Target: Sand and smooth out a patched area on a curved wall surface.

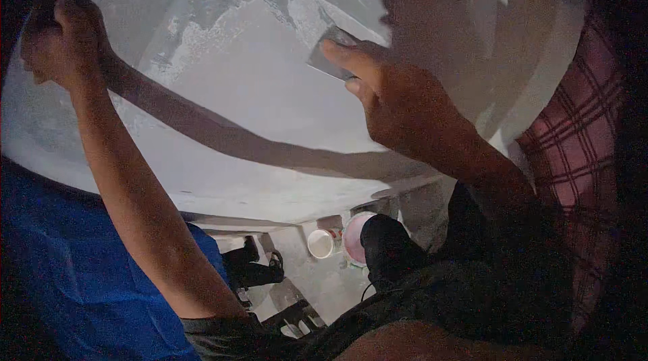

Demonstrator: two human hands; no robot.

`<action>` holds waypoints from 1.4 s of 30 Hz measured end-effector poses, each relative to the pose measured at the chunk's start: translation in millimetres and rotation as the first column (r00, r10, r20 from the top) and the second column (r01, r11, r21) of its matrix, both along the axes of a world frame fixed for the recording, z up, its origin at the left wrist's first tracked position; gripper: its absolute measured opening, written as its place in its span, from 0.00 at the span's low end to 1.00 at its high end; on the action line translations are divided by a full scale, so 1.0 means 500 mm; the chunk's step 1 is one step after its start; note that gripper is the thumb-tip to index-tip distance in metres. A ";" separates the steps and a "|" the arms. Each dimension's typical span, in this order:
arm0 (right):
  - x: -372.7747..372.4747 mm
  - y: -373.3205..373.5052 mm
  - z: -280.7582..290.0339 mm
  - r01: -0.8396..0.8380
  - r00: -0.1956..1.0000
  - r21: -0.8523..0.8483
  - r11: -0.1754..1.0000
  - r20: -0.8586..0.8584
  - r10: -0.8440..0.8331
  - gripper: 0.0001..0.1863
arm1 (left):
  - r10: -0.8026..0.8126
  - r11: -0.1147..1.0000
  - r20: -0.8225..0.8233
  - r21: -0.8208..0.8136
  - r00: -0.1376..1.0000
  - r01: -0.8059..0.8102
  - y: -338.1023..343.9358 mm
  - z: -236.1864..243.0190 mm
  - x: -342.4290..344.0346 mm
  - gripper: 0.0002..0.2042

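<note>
scraper blade [331, 54] flat on wall [256, 91], left hand [64, 40] far left, 2 buckets [341, 239] below

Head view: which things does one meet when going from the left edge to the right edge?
Blue cloth → left hand raised against the white wall → small white cup → right hand pressing a flat metal blade to the wall → pink checked cloth.
</note>
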State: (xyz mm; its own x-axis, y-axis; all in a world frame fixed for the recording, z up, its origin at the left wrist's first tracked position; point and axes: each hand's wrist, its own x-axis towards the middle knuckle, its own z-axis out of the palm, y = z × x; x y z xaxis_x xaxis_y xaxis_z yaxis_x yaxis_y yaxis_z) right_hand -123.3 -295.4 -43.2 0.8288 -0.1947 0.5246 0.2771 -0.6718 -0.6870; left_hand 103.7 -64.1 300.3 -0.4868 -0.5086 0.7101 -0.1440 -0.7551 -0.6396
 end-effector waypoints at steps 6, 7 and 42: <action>0.037 -0.005 0.004 0.026 0.943 -0.028 0.999 0.333 -0.015 0.25 | -0.073 0.997 -0.022 -0.034 0.997 0.072 -0.009 -0.026 -0.009 0.29; 0.032 -0.003 -0.003 0.027 0.943 -0.027 0.999 0.333 -0.017 0.25 | -0.101 0.994 0.039 -0.034 0.994 0.102 -0.011 -0.036 -0.008 0.32; 0.050 -0.007 0.023 0.129 0.957 -0.148 0.980 0.277 -0.084 0.23 | 0.245 0.922 -0.009 -0.306 0.970 -0.236 0.065 0.040 0.098 0.42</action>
State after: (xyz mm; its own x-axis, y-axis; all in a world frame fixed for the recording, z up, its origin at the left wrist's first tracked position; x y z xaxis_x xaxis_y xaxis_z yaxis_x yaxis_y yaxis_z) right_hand -98.4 -299.0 -32.0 0.6320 -0.1674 0.7566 0.3563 -0.8042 -0.4756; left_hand 152.8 -31.7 320.2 -0.3997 -0.3758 0.8361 0.0811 -0.9230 -0.3761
